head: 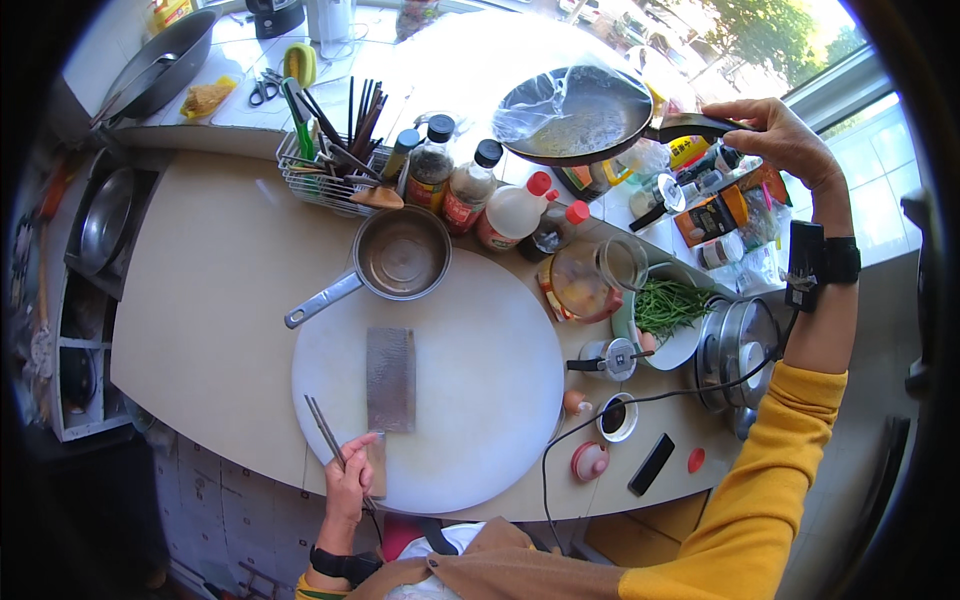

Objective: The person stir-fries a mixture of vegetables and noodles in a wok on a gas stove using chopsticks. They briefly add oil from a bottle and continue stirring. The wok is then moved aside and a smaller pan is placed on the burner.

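Note:
At the upper right, my right hand (795, 142) grips the black handle of a frying pan (581, 116) above the windowsill. A clear plastic film clings to the pan's left side. Low on the counter, my left hand (346, 480) holds a pair of chopsticks (322, 424) pointing up and left. Its fingers are beside the wooden handle of a cleaver (391, 381), whose wide blade lies flat on a round white cutting board (480, 375). Whether they touch that handle I cannot tell. A steel saucepan (402, 255) rests on the board's far left edge.
Sauce bottles (469, 187) and a wire utensil basket (322, 176) line the back. To the right are a glass jug (581, 277), a bowl of green vegetables (671, 307), a cup of dark liquid (617, 418) and a phone (651, 463). A black cable (645, 397) crosses the counter.

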Available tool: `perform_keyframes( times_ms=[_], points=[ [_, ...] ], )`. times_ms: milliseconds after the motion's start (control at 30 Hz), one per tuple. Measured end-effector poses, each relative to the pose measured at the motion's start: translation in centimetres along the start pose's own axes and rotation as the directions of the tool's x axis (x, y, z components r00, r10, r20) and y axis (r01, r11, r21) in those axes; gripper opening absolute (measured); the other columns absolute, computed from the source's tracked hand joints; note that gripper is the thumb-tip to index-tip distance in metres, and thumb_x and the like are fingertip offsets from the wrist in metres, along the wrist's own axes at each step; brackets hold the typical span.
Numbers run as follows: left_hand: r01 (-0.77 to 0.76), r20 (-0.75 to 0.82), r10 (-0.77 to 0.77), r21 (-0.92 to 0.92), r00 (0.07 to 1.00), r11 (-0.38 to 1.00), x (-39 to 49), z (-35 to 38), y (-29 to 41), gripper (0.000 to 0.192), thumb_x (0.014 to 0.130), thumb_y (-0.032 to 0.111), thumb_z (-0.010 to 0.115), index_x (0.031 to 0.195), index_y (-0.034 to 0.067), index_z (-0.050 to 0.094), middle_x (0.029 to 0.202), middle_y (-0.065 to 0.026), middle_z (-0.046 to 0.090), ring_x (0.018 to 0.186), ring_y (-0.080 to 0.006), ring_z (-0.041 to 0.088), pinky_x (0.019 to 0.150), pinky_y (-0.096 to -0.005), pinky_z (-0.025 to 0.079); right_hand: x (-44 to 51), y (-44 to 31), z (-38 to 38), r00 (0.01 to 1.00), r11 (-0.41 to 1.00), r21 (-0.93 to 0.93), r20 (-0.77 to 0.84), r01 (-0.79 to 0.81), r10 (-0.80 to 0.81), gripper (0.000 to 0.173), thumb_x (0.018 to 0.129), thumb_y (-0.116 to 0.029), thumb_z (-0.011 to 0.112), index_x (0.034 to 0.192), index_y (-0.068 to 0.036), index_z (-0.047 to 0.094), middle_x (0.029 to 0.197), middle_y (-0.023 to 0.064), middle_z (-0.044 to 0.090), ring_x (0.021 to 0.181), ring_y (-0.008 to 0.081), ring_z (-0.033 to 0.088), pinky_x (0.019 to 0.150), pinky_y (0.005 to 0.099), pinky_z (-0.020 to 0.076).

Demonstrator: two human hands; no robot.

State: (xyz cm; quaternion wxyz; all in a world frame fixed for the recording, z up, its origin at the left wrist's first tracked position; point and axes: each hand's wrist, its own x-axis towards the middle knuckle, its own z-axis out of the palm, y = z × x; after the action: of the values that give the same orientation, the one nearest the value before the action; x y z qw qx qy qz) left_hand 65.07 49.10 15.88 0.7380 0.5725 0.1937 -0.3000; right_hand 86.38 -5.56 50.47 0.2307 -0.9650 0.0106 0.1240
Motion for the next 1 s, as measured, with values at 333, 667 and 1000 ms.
perform_keyframes(
  times_ms=[333,667,1000],
  points=[
    [-0.101,-0.015,0.101,0.002,0.995,0.995,-1.0,-0.5,1.4,0.032,0.1,0.018,0.046,0.124,0.002,0.059,0.06,0.0039,0.042,0.047,-0.0033,0.031,0.042,-0.0199,0.026,-1.9,-2.0,-1.2,0.997,0.936,-0.346,0.005,-0.066,0.072,0.047,0.079,-0.023,0.078,0.123,-0.008,0.068,0.107,0.0118,0.071,0.092,0.0193,0.07,0.089,0.0294,0.0555],
    [-0.186,0.116,0.174,0.1,0.978,0.977,-0.1,0.2,1.2,0.026,0.096,0.012,0.051,0.115,0.001,0.065,0.087,-0.0005,0.053,0.047,-0.0017,0.03,0.042,-0.0187,0.022,-9.2,0.2,0.6,0.984,0.997,0.017,0.163,-0.076,0.072,0.053,0.079,-0.036,0.082,0.121,-0.008,0.069,0.099,0.0074,0.07,0.081,0.009,0.067,0.067,0.0174,0.0528],
    [-0.099,0.343,0.057,0.107,0.937,0.989,2.8,9.3,4.4,0.036,0.098,0.014,0.052,0.131,-0.001,0.057,0.06,0.0088,0.029,0.045,-0.0021,0.025,0.043,-0.0203,0.022,-29.0,0.6,8.2,0.918,0.91,0.203,-0.092,-0.363,0.386,0.052,0.074,-0.035,0.083,0.118,-0.009,0.071,0.108,0.0082,0.07,0.093,0.0172,0.065,0.086,0.0252,0.0499]
  ],
)
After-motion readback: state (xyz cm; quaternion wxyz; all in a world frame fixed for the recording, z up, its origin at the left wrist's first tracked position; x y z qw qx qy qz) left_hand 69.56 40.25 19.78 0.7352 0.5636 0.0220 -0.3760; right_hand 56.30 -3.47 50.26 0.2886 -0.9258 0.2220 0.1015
